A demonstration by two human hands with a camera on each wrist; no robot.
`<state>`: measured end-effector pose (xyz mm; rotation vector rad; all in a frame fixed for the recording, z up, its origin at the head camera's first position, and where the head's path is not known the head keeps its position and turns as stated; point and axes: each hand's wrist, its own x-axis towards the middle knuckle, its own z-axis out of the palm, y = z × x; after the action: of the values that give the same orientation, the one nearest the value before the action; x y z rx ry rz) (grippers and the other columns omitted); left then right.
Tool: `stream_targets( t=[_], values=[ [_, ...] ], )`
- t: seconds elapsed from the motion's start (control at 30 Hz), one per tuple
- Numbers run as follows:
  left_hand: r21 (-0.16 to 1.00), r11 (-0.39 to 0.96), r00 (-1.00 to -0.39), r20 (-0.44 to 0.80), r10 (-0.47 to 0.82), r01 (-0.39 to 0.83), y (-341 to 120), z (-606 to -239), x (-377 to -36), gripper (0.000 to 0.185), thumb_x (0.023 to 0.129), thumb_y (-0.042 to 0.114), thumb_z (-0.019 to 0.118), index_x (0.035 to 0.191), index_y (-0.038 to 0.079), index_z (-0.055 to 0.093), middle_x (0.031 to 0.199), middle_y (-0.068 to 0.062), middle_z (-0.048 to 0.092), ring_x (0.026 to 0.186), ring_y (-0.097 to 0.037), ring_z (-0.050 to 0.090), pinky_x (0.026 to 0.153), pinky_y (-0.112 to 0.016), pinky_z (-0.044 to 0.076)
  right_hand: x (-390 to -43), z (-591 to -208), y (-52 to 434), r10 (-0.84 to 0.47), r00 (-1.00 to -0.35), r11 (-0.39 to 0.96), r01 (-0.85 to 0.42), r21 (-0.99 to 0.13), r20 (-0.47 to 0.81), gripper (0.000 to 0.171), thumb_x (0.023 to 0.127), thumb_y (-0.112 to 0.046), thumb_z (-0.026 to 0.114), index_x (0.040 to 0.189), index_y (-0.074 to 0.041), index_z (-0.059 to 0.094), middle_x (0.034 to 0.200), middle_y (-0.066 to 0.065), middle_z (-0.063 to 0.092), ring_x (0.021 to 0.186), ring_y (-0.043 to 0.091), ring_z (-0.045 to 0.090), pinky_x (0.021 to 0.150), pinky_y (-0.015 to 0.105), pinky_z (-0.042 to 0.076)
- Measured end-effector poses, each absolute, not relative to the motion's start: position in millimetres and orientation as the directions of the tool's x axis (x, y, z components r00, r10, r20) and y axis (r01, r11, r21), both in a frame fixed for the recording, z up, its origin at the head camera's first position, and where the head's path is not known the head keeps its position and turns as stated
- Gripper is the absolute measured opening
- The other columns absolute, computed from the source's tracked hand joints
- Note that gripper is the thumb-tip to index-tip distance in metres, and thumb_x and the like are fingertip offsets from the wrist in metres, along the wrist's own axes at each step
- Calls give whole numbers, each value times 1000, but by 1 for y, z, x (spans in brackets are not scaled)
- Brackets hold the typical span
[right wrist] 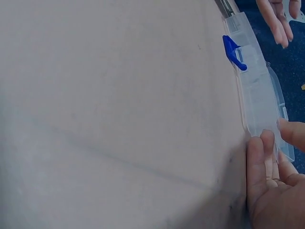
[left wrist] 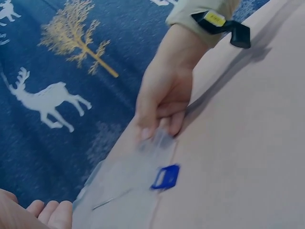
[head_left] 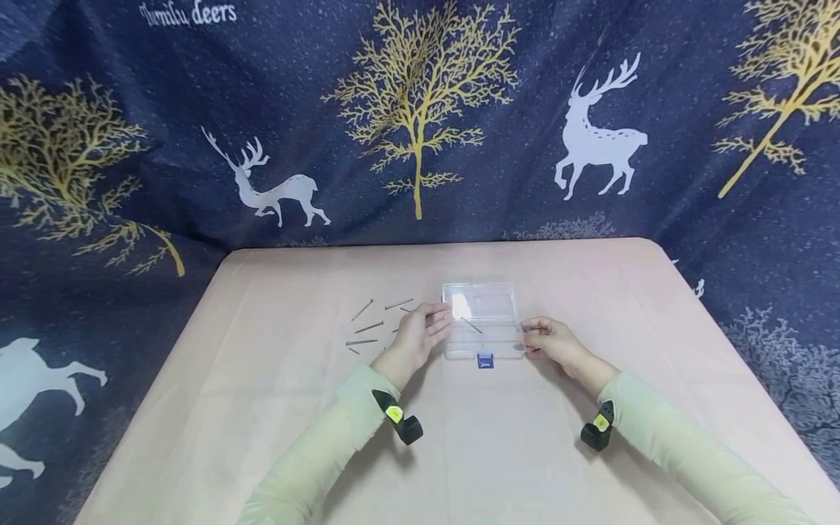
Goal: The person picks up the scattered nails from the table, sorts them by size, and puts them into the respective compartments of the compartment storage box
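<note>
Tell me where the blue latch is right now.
In the head view, the blue latch is below and slightly right of centre, midway along the near edge of the clear plastic box, between the left hand and the right hand.

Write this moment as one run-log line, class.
Right hand: grips clear rectangular plastic box | Left hand: at box's left side | Lid: open | Inside: slim metal nail | Pale pink tabletop: more nails

"milu deers" (head_left: 200,14) on navy backdrop (head_left: 282,80), illegible print (head_left: 485,364) on clasp (head_left: 485,359)
</note>
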<state>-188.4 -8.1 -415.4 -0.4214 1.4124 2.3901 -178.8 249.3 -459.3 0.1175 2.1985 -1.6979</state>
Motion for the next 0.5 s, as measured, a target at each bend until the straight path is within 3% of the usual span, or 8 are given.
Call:
stream_targets(
  t=[0.27,0.5],
  values=[
    [813,-449,-919,-389,56,-372,-43,-407,-200,40,99,13,38,132,-10,43,140,-28,44,131,-39,43,109,-40,39,-178,-459,249,-156,-934,281,270,-921,-321,49,89,-3,54,131,15,37,85,-1,57,73,6,57,73,21,56],
    [921,-215,-945,-317,76,-326,-67,-404,-207,39,100,15,37,131,-8,45,136,-25,50,128,-39,47,106,-41,42,-177,-457,247,-161,-934,275,269,-923,-320,49,90,-2,54,132,15,36,84,-3,57,72,5,57,73,20,56]
  ],
)
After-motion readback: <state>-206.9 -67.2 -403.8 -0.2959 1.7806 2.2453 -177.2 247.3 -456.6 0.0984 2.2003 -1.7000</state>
